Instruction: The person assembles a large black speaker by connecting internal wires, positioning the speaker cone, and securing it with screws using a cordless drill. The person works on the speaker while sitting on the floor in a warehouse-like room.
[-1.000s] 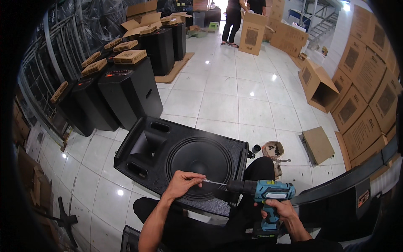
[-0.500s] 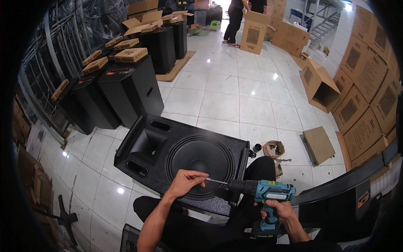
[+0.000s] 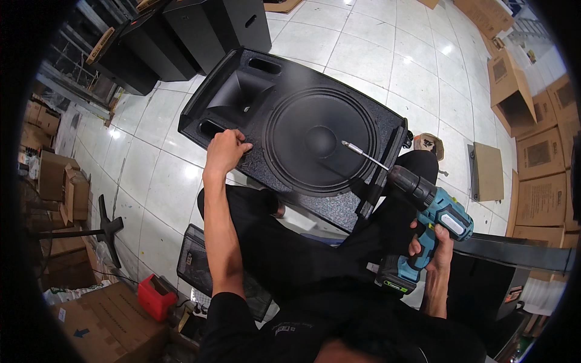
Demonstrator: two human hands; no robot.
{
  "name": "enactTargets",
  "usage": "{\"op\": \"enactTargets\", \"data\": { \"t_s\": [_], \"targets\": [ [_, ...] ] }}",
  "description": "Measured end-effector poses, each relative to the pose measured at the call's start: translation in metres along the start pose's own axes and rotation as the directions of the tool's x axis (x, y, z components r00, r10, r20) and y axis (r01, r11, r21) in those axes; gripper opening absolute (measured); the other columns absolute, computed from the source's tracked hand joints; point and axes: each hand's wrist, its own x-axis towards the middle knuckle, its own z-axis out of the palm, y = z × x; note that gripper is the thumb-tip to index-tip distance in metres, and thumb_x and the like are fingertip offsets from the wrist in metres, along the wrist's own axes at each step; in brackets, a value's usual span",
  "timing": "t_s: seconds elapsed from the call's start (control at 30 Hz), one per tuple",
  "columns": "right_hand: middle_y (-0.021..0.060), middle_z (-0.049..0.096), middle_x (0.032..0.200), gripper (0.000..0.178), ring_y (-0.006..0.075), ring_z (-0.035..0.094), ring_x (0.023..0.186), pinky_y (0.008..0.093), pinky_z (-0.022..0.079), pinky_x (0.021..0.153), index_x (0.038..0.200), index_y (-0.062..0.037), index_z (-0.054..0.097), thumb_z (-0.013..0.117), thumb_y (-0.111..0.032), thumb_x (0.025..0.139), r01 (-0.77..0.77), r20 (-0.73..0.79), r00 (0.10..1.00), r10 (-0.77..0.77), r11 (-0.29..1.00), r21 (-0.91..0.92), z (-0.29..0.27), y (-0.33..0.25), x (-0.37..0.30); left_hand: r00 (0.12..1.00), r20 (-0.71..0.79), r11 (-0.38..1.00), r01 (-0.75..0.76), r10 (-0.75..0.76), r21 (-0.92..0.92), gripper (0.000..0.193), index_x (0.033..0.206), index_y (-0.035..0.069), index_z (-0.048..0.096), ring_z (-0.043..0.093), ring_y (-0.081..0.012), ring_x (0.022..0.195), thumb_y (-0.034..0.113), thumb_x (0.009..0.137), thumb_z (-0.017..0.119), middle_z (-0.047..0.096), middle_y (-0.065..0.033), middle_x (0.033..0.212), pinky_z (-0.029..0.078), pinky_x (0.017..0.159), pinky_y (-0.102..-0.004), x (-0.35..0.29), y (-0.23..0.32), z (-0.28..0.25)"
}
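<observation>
In the head view, the room has a floor of glossy white tiles (image 3: 357, 42), with dark upright speaker cabinets (image 3: 212, 27) at upper left and brown cardboard cartons (image 3: 540, 160) stacked along the right. An open cardboard carton (image 3: 509, 91) lies on its side before that stack. Nearer are a flat beige slab-like block (image 3: 488, 172) and a small beige container (image 3: 441, 152) with dark bits inside. At lower left are a black stand with spread feet (image 3: 111, 228), a black mesh panel (image 3: 195, 257), a bright red object (image 3: 155, 297) and a large closed brown carton (image 3: 112, 317).

A black textured loudspeaker (image 3: 302, 136) lies face up beyond the person's black-clad legs (image 3: 290, 242); the right knee is just beside its right end. Its long axis runs from upper left, at the horn, to lower right, past the round cone.

The right hand (image 3: 440, 243) is wrapped around the handle of a teal-and-black cordless drill (image 3: 445, 212), near that right end. The drill's long silver bit (image 3: 364, 153) points up and left over the cone. The left hand (image 3: 226, 150) is by the lower slot, fingers bent; whether it grips anything cannot be told.
</observation>
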Motion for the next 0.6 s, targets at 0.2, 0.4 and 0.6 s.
{"op": "enactTargets", "data": {
  "t_s": [0.2, 0.4, 0.6],
  "targets": [
    [0.0201, 0.062, 0.099, 0.057, 0.0196, 0.058, 0.049, 0.0342, 0.052, 0.043, 0.123, 0.0059, 0.049, 0.064, -0.037, 0.088, -0.012, -0.015, 1.000, 0.012, 1.000, -0.011, 0.004, -0.001, 0.001, 0.997, 0.072, 0.999, -0.026, 0.024, 0.025, 0.032, 0.097, -0.003, 0.072, 0.070, -0.0347, 0.087, 0.012, 0.071, 0.084, 0.071, -0.0196, 0.088, 0.054, 0.079, -0.0407, -0.002, 0.000, 0.001],
    [0.0194, 0.062, 0.100, 0.058, 0.0192, 0.057, 0.049, 0.0339, 0.050, 0.044, 0.123, 0.0059, 0.049, 0.064, -0.038, 0.088, -0.006, -0.031, 0.999, 0.005, 0.999, -0.034, -0.002, 0.001, -0.002, 0.990, 0.139, 0.998, 0.039, -0.032, -0.049, 0.034, 0.098, -0.002, 0.071, 0.070, -0.0334, 0.089, 0.014, 0.071, 0.084, 0.071, -0.0190, 0.090, 0.053, 0.080, -0.0404, 0.004, -0.005, 0.001],
    [0.0200, 0.062, 0.102, 0.061, 0.0194, 0.058, 0.052, 0.0340, 0.051, 0.045, 0.121, 0.0083, 0.049, 0.065, -0.041, 0.088, -0.040, -0.001, 0.999, 0.040, 0.998, 0.045, -0.012, 0.006, -0.003, 0.990, 0.143, 0.997, -0.008, 0.019, -0.075, 0.023, 0.094, -0.002, 0.072, 0.070, -0.0350, 0.088, 0.013, 0.077, 0.077, 0.071, -0.0216, 0.089, 0.053, 0.079, -0.0395, 0.002, -0.020, -0.001]
  ]
}}
